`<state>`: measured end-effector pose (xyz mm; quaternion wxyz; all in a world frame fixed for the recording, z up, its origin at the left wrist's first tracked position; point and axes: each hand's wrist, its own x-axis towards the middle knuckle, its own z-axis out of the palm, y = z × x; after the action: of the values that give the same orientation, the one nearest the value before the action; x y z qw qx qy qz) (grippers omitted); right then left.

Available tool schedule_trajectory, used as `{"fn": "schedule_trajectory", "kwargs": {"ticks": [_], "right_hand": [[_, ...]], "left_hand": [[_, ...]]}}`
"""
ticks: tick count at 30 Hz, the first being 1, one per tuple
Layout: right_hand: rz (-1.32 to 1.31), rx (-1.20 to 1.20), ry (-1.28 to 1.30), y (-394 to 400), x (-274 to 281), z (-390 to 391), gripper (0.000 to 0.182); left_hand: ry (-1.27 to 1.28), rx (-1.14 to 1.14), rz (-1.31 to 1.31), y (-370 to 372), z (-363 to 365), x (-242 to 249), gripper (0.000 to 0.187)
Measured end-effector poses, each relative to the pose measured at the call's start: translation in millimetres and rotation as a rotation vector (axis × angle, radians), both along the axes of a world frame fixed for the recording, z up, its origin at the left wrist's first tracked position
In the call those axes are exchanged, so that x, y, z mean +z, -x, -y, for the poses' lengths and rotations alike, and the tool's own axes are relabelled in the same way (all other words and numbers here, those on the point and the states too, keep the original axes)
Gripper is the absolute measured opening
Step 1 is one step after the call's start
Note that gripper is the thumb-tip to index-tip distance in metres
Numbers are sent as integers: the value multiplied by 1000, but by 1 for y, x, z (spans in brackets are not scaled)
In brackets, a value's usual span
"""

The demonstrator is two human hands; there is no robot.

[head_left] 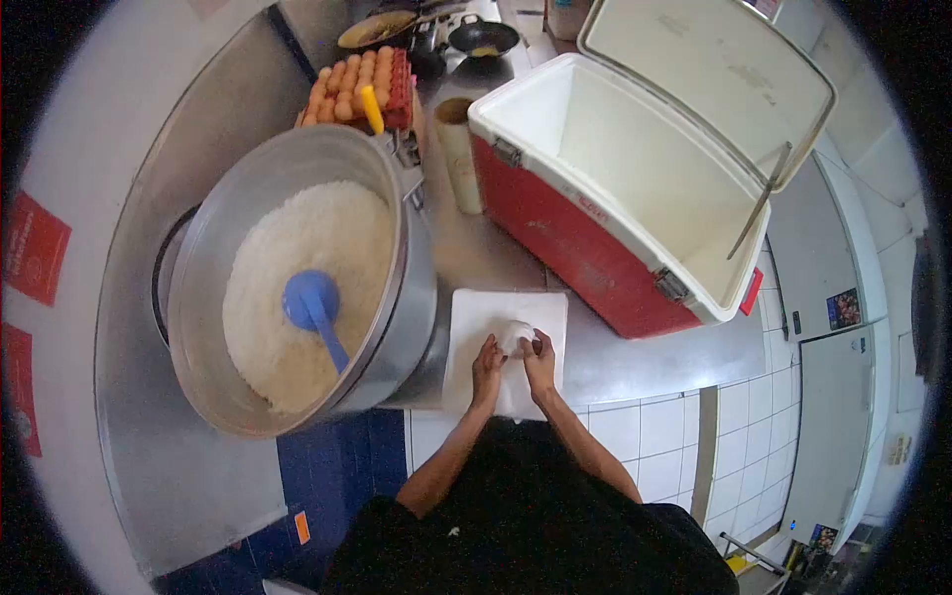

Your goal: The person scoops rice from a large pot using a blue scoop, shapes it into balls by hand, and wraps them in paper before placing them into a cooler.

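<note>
Both of my hands are at a stack of white sheets [476, 307] near the counter's front edge. My left hand [488, 367] has its fingers curled against the left side of a small white bundle [516, 335]. From the right, my right hand [538, 359] grips the same bundle with bent fingers. What the bundle contains is hidden. To the left stands a large metal pot [412, 297] of white grains, probably rice [268, 268], with a blue scoop [311, 299] lying in it.
An open red and white cooler [575, 248] stands at the back right, its lid [714, 69] raised. Behind the pot are eggs [347, 84] on a red tray, a tall cylindrical container [458, 159] and a black pan [484, 38]. The steel counter [635, 367] ends before my body.
</note>
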<state>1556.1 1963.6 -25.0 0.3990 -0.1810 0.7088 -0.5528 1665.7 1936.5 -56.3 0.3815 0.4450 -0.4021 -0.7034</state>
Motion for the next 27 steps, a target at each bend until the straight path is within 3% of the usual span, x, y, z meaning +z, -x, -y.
{"fn": "schedule_trajectory", "kwargs": {"ticks": [1, 3, 5, 7, 8, 10, 12, 14, 15, 17, 18, 22, 24, 25, 26, 27], "right_hand": [[27, -11, 111, 6, 7, 5, 45], [-41, 20, 259, 23, 23, 10, 49], [-122, 127, 424, 31, 91, 11, 52], [-229, 109, 516, 39, 147, 10, 54], [-333, 122, 594, 44, 170, 9, 57], [-263, 72, 742, 46, 203, 6, 62], [-195, 30, 887, 63, 219, 3, 67], [-373, 53, 1107, 88, 231, 2, 62], [-383, 47, 1100, 105, 241, -5, 62], [-545, 356, 716, 143, 279, -20, 52], [-507, 369, 698, 158, 300, -16, 43], [-261, 595, 495, 221, 334, 23, 33], [-712, 755, 422, 264, 310, 80, 34], [-768, 866, 135, 281, 301, 105, 36], [-853, 952, 54, 310, 251, 138, 47], [-1092, 1026, -58, 344, 187, 167, 70]], "left_hand": [[16, -12, -4, 7, 5, 29, 58], [-87, 192, -152, 27, 13, 89, 57], [-2, 197, -161, 41, 15, 143, 56], [493, 114, 64, 54, 14, 187, 57], [500, 87, 54, 64, 10, 204, 57], [822, 204, 204, 80, 0, 231, 55], [859, 146, 162, 88, -9, 249, 56], [912, 123, 53, 104, -18, 258, 53], [908, 115, 44, 113, -24, 261, 53], [766, 97, -20, 123, -35, 269, 52], [820, -37, -10, 122, -34, 275, 57], [800, -119, -199, 139, -39, 279, 73], [789, -86, -58, 121, -32, 275, 71], [752, -94, 65, 107, -31, 275, 69], [815, -28, 210, 92, -32, 279, 61], [810, 47, 270, 71, -31, 287, 61]]}}
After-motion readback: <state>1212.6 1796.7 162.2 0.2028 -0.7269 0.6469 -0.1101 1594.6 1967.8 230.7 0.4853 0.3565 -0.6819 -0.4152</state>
